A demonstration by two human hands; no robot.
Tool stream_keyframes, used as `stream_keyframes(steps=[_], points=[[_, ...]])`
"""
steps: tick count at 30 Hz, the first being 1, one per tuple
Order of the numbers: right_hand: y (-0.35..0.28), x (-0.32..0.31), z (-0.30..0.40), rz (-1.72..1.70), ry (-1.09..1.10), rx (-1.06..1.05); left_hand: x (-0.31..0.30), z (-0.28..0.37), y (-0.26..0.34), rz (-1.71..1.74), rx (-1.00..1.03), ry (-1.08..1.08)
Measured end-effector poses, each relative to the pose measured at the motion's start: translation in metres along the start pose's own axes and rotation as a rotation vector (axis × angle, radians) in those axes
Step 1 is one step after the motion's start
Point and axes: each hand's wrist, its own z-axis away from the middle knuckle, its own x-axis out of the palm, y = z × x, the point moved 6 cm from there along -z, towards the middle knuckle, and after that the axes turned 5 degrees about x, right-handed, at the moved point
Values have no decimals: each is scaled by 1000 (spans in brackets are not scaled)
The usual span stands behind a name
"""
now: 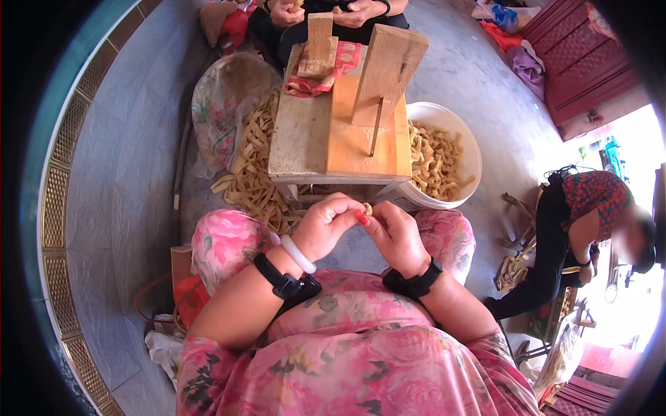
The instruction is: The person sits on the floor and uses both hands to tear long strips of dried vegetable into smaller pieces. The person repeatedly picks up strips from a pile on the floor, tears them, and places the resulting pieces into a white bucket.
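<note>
My left hand and my right hand meet above my lap, their fingertips pinching a small tan piece between them. Most of it is hidden by the fingers. Just beyond stands a low table with a wooden board on it. From the board rises a thick wooden block, with a thin upright rod in front. Many folded or knotted tan pieces fill a white bucket at the table's right. Long flat tan strips lie heaped on its left.
A second wooden block and a red patterned cloth are at the table's far end, before a seated person's hands. A plastic bag stands left. Another person bends at the right, near tan strips.
</note>
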Motion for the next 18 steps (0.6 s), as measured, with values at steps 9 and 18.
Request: stream_keyframes(steps=[9, 18], points=[[0, -4, 18, -490, -303, 184, -22, -4, 5, -381, -130, 192], [-56, -3, 8, 85, -18, -485, -7, -4, 0, -230, -90, 247]])
